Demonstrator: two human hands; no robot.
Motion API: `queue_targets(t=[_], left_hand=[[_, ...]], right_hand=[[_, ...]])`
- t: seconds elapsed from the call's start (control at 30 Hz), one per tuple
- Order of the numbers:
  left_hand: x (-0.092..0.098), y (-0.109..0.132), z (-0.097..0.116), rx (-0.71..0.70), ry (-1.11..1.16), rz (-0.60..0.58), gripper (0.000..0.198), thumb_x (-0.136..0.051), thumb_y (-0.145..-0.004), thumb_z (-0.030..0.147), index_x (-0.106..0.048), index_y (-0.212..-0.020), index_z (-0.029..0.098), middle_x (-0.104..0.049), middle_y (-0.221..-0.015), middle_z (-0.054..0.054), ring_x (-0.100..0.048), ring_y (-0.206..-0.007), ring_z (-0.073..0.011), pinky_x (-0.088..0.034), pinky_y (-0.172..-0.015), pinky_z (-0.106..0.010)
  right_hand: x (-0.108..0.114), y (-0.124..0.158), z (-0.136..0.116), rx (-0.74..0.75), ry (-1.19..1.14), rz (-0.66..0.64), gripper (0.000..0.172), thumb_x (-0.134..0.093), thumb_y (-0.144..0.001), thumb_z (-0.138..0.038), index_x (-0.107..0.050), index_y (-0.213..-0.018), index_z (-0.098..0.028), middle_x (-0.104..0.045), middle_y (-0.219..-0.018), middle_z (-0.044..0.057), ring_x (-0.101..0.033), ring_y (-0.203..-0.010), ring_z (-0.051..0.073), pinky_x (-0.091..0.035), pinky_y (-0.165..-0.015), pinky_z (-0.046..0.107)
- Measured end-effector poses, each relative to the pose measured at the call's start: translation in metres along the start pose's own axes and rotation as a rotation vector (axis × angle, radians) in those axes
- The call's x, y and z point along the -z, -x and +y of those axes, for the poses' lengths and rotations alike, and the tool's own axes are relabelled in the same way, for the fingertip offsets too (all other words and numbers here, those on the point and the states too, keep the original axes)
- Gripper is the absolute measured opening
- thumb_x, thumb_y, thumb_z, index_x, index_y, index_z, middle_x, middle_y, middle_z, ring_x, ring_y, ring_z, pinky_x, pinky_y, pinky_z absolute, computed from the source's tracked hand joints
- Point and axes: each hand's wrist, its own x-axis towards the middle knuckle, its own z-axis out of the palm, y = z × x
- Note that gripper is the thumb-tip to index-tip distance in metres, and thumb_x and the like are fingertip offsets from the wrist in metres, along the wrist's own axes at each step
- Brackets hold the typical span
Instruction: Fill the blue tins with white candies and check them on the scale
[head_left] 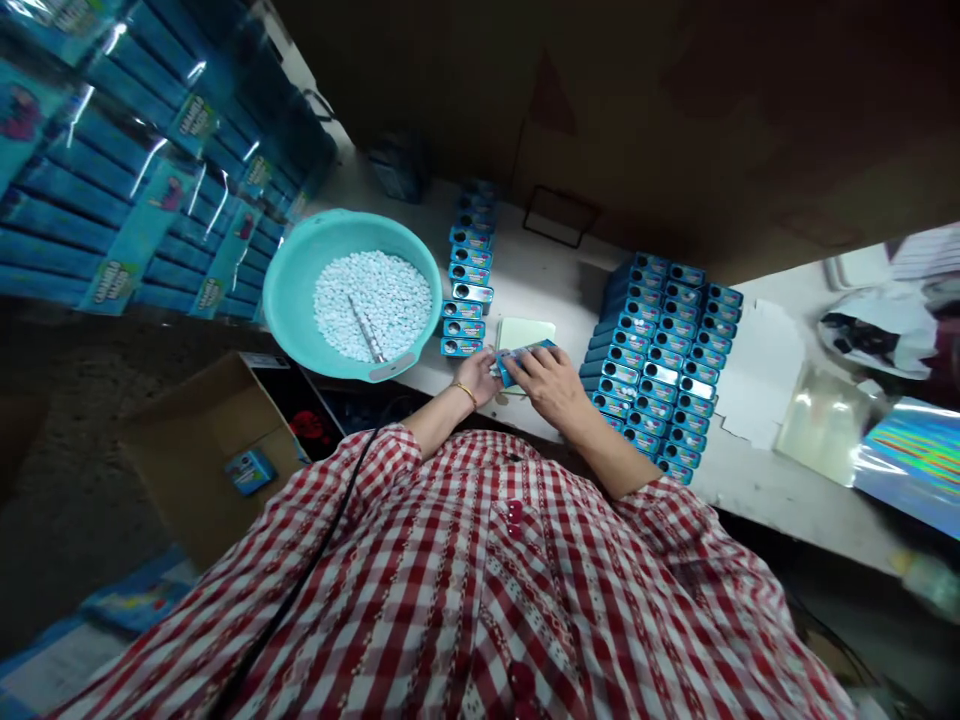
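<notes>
Though aslant, held box point(526, 351) crosswise

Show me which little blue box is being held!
The blue box in the right hand, with the left hand at its end; boxes in the left row and right rows aren't held.

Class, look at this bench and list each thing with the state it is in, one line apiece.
Basin, uncovered, part-filled
Pellets, loose in the basin
Rod, slanted among the pellets
Held box, gripped
Right hand, closed on held box
Left hand, at held box's end, grip unclear
Left boxes, lined up
Right boxes, packed in columns
Carton, open, blue packet inside
</notes>
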Motion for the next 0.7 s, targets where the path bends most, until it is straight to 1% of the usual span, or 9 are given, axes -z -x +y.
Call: queue_targets(t=[0.1,0.2,0.3,0.37,0.47,0.57,0.63,0.7], left_hand=[[-0.003,-0.006,-0.001,0.024,0.003,-0.050,0.028,-0.042,-0.087,0.023,-0.063,-0.077,0.009,-0.064,-0.068,-0.008,-0.060,-0.062,-0.0140,-0.050,-0.064,-0.027],[-0.003,-0.010,-0.002,-0.003,0.021,-0.070,0.025,-0.043,-0.086,0.017,-0.063,-0.073,0.010,-0.062,-0.063,-0.006,-0.058,-0.059,-0.0118,-0.049,-0.063,-0.024],[-0.003,-0.010,-0.003,-0.008,0.008,-0.075,0.024,-0.043,-0.085,0.016,-0.062,-0.072,0.010,-0.062,-0.061,-0.005,-0.058,-0.058,-0.0123,-0.049,-0.060,-0.025],[-0.004,-0.008,-0.001,-0.012,0.001,-0.060,0.022,-0.044,-0.085,0.016,-0.063,-0.074,0.010,-0.062,-0.060,-0.006,-0.059,-0.058,-0.0133,-0.049,-0.059,-0.026],[-0.003,-0.005,0.002,-0.006,-0.005,-0.021,0.022,-0.045,-0.086,0.016,-0.062,-0.074,0.009,-0.061,-0.058,-0.006,-0.060,-0.057,-0.0136,-0.050,-0.057,-0.025],[0.002,-0.001,0.007,0.004,-0.016,-0.021,0.021,-0.045,-0.086,0.015,-0.062,-0.076,0.008,-0.063,-0.061,-0.007,-0.061,-0.059,-0.0139,-0.052,-0.060,-0.026],[0.007,0.002,0.011,0.003,-0.031,-0.009,0.021,-0.045,-0.087,0.016,-0.063,-0.082,0.008,-0.065,-0.065,-0.009,-0.063,-0.063,-0.0149,-0.053,-0.062,-0.026],[0.014,0.005,0.014,0.006,-0.049,0.018,0.022,-0.045,-0.088,0.017,-0.064,-0.090,0.007,-0.067,-0.070,-0.010,-0.065,-0.067,-0.0161,-0.053,-0.063,-0.027]], right_hand=[[0.002,-0.003,-0.002,0.025,0.063,-0.037,0.040,-0.038,-0.090,-0.012,-0.048,-0.128,-0.019,-0.058,-0.108,0.011,-0.044,-0.096,0.024,-0.031,-0.082,0.038],[0.002,0.000,0.001,-0.012,0.071,-0.051,0.039,-0.036,-0.091,-0.014,-0.049,-0.127,-0.018,-0.058,-0.107,0.011,-0.043,-0.094,0.024,-0.031,-0.080,0.037],[0.001,0.007,0.008,-0.077,0.017,-0.041,0.039,-0.038,-0.091,-0.016,-0.050,-0.127,-0.020,-0.060,-0.103,0.010,-0.045,-0.095,0.024,-0.033,-0.079,0.037],[-0.006,0.013,0.016,-0.150,-0.077,-0.001,0.037,-0.043,-0.090,-0.020,-0.051,-0.125,-0.020,-0.061,-0.104,0.010,-0.046,-0.095,0.025,-0.035,-0.079,0.037],[-0.026,0.024,0.031,-0.282,-0.327,0.117,0.035,-0.050,-0.086,-0.024,-0.054,-0.120,-0.019,-0.060,-0.107,0.010,-0.049,-0.097,0.025,-0.039,-0.082,0.038],[-0.057,0.029,0.043,-0.420,-0.611,0.242,0.031,-0.052,-0.082,-0.025,-0.055,-0.112,-0.018,-0.061,-0.104,0.009,-0.053,-0.095,0.023,-0.042,-0.085,0.038],[-0.080,0.028,0.046,-0.522,-0.789,0.297,0.029,-0.053,-0.080,-0.029,-0.055,-0.107,-0.018,-0.061,-0.100,0.007,-0.055,-0.092,0.021,-0.045,-0.082,0.036],[-0.101,0.024,0.048,-0.606,-0.948,0.318,0.031,-0.053,-0.079,-0.034,-0.053,-0.105,-0.019,-0.061,-0.097,0.005,-0.056,-0.088,0.019,-0.047,-0.079,0.033]])
